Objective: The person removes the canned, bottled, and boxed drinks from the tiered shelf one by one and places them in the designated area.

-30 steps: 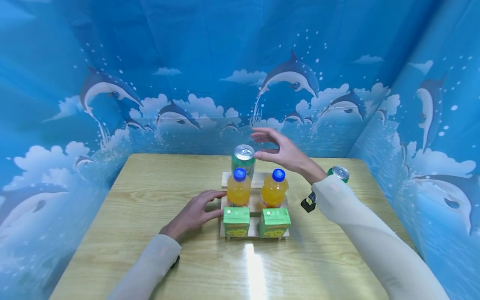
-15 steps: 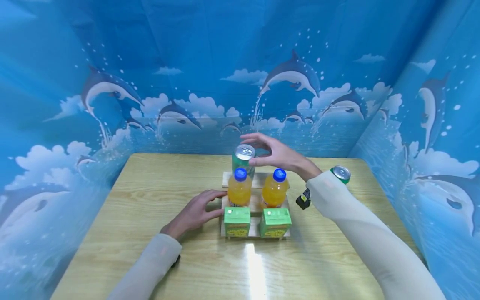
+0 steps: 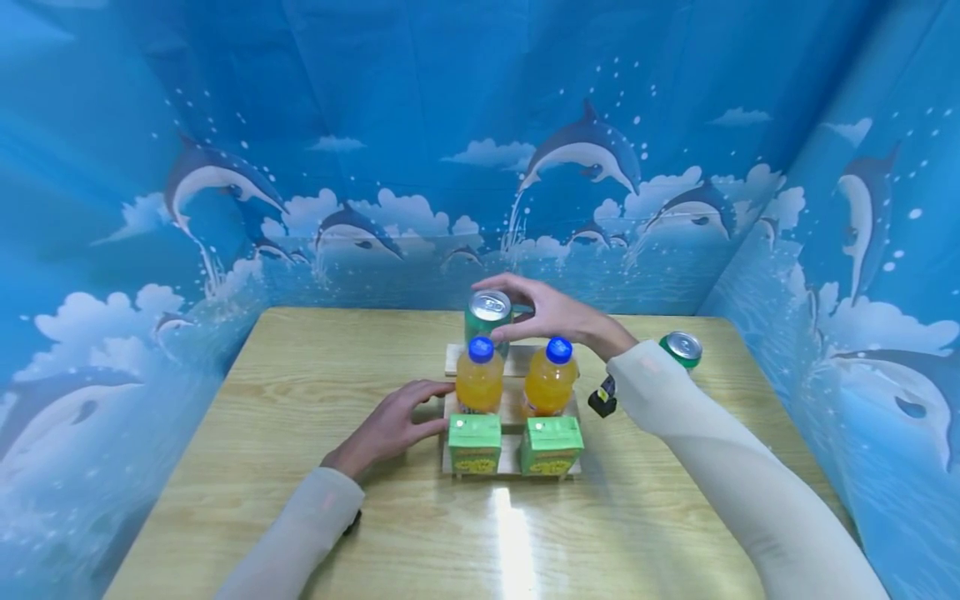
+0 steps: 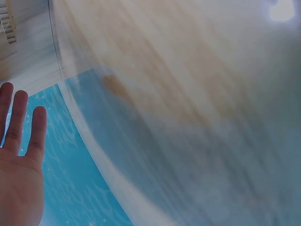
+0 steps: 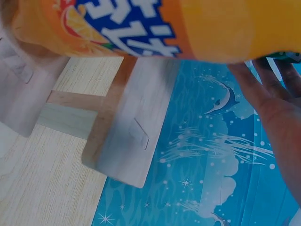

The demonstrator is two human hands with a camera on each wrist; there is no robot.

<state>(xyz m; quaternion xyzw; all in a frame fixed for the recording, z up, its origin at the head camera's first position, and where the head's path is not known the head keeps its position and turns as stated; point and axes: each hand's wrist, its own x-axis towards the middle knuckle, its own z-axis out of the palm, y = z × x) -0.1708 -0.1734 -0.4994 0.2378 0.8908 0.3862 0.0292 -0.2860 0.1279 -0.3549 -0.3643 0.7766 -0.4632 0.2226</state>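
A green drink can (image 3: 480, 327) stands upright on the back step of a small wooden stepped rack (image 3: 453, 358). My right hand (image 3: 551, 310) holds it from the right, thumb in front and fingers behind. In the right wrist view, the fingers (image 5: 270, 82) reach a sliver of the green can (image 5: 288, 56) past an orange drink bottle (image 5: 211, 28). At the rack's left side, my left hand (image 3: 390, 422) rests with its fingertips near the rack's edge. The left wrist view shows this hand (image 4: 21, 174) with extended fingers, partly cut off.
On the middle step stand two orange drink bottles, left (image 3: 478, 383) and right (image 3: 549, 385), with blue caps. Below them, two green juice cartons, left (image 3: 474, 446) and right (image 3: 551, 447), occupy the front step. Another green can (image 3: 681, 348) stands on the table (image 3: 315, 358) to the right.
My right hand has moved left and slightly down, from beside the can to around it. The left hand has stayed at the rack's left side.
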